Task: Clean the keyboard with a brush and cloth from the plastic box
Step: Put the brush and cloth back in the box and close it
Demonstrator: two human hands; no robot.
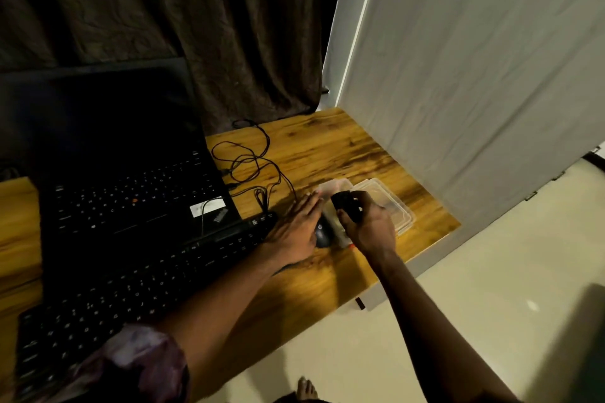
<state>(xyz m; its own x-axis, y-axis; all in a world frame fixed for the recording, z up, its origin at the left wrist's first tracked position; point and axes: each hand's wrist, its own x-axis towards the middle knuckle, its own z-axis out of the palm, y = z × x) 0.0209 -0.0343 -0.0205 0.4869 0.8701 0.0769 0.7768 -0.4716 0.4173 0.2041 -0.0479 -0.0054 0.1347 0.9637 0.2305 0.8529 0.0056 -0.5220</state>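
A black keyboard (pixel 131 288) lies on the wooden desk (pixel 327 154) in front of a black laptop (pixel 131 180). To its right stands a clear plastic box (pixel 389 203) with its lid off. My right hand (pixel 370 226) grips a dark object (pixel 345 203), maybe the brush, just above the box's left side. My left hand (pixel 294 229) lies flat with straight fingers beside a black mouse (pixel 322 234), fingertips touching the box's near-left edge. Something pale (pixel 334 188) shows inside the box.
Tangled black cables (pixel 252 160) lie behind the mouse. The desk's right edge runs close to the box, with pale floor (pixel 491 271) beyond. A white panel (pixel 474 75) stands at the right, and a dark curtain (pixel 196 10) hangs behind.
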